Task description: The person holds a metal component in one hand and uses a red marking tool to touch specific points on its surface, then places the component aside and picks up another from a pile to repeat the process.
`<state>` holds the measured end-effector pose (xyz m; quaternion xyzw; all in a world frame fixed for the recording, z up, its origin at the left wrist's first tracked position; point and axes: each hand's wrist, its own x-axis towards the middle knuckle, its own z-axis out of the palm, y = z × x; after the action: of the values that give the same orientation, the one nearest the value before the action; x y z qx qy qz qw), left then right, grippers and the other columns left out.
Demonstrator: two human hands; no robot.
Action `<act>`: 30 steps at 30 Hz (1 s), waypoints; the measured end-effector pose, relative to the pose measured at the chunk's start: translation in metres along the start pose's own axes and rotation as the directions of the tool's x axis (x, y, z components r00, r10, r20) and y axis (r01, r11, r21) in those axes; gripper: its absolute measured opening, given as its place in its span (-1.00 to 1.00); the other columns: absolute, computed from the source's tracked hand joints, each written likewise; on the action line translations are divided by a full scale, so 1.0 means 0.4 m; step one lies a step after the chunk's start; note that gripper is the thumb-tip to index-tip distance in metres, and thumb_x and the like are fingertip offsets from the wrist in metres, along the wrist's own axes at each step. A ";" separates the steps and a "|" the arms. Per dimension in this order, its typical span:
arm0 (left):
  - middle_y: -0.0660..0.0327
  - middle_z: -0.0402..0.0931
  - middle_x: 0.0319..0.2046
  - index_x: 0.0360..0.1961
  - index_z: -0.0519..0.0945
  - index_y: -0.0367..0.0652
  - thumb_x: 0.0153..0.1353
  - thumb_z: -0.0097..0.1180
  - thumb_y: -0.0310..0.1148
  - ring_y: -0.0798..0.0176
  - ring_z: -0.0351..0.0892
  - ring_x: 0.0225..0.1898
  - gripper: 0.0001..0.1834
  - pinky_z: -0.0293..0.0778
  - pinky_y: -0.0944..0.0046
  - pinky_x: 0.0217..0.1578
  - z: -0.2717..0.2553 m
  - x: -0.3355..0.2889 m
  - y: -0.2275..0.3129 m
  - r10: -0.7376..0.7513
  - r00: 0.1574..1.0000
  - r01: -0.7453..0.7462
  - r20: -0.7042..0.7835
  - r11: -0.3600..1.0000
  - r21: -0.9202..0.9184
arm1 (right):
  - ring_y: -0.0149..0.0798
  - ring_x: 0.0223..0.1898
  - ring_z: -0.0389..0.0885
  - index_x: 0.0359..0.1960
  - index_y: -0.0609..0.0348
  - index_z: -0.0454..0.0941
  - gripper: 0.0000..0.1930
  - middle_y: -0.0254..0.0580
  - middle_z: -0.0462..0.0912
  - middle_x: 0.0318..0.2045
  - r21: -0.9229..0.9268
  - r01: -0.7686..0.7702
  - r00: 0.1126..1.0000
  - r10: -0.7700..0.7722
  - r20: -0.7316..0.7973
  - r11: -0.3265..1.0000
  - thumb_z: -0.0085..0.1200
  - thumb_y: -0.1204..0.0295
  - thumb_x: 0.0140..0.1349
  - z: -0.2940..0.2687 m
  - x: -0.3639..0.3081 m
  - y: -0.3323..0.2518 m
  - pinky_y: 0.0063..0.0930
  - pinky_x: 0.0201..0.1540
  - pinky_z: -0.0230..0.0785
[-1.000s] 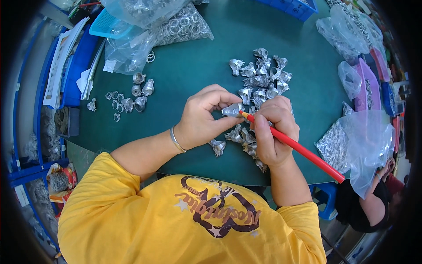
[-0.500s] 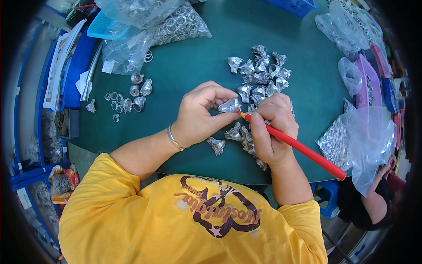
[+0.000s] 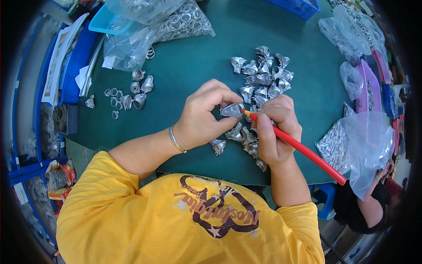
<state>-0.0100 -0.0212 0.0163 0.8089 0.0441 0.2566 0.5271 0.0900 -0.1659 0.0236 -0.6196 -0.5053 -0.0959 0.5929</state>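
Between the thumb and fingers of my left hand [image 3: 205, 115] is a silver metal ring [image 3: 232, 110] with a broad, smooth face. My right hand [image 3: 277, 131] grips a thick red pencil [image 3: 303, 152], whose sharpened red tip meets the ring's right edge. Just beyond my hands lies a pile of similar chunky silver rings [image 3: 259, 79]. More rings [image 3: 246, 141] lie between my wrists, partly hidden by my hands. One ring [image 3: 218, 146] sits by itself near my left wrist.
A smaller group of rings [image 3: 138, 88] lies left on the green table [image 3: 184, 61]. Bags of rings [image 3: 184, 22] stand at the back left, beside a light-blue basket [image 3: 102, 23]. Plastic bags [image 3: 367, 141] and a pink tray [image 3: 364, 88] line the right side, near another person's arm [image 3: 373, 207].
Both hands have shifted slightly right. The ring has turned a little in my left fingers, and the pencil tip has moved up along its edge.
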 end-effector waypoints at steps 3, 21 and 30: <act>0.19 0.50 -0.39 -0.33 0.60 -0.23 -0.16 0.31 -0.62 0.34 0.51 -0.43 -0.71 0.45 0.43 -0.41 -0.003 0.002 -0.005 0.068 0.998 -0.068 0.007 0.996 0.058 | -0.20 -0.56 0.43 -0.49 0.18 0.46 -0.88 -0.22 0.49 -0.59 -0.029 0.001 1.000 0.000 0.025 1.000 0.11 0.65 -0.06 -0.001 0.000 -0.001 -0.38 -0.37 0.21; 0.16 0.41 -0.12 0.02 0.36 -0.23 -0.05 0.20 -0.70 0.35 0.49 -0.08 -0.45 0.51 0.37 -0.19 0.001 -0.006 -0.024 0.090 0.994 -0.107 -0.064 0.933 -0.343 | -0.38 -0.25 0.56 -0.22 0.19 0.28 -0.57 0.01 0.57 -0.15 0.407 -0.335 0.942 0.294 0.162 0.850 0.31 0.65 -0.05 0.021 -0.005 0.017 -0.58 -0.23 0.49; 0.13 0.51 -0.23 -0.10 0.42 -0.35 0.19 0.11 -0.56 0.37 0.56 -0.29 -0.74 0.51 0.41 -0.27 -0.020 -0.015 -0.002 -0.166 0.978 0.207 0.125 0.736 -0.645 | -0.08 -0.09 0.59 -0.26 0.17 0.25 -0.60 0.10 0.53 -0.10 0.326 -0.134 0.990 0.109 0.092 0.936 0.18 0.77 -0.06 0.010 -0.005 0.035 -0.37 -0.09 0.47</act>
<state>-0.0186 -0.0163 0.0159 0.5723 0.0167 0.1776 0.8004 0.0974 -0.1607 0.0121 -0.5441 -0.4963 0.0499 0.6747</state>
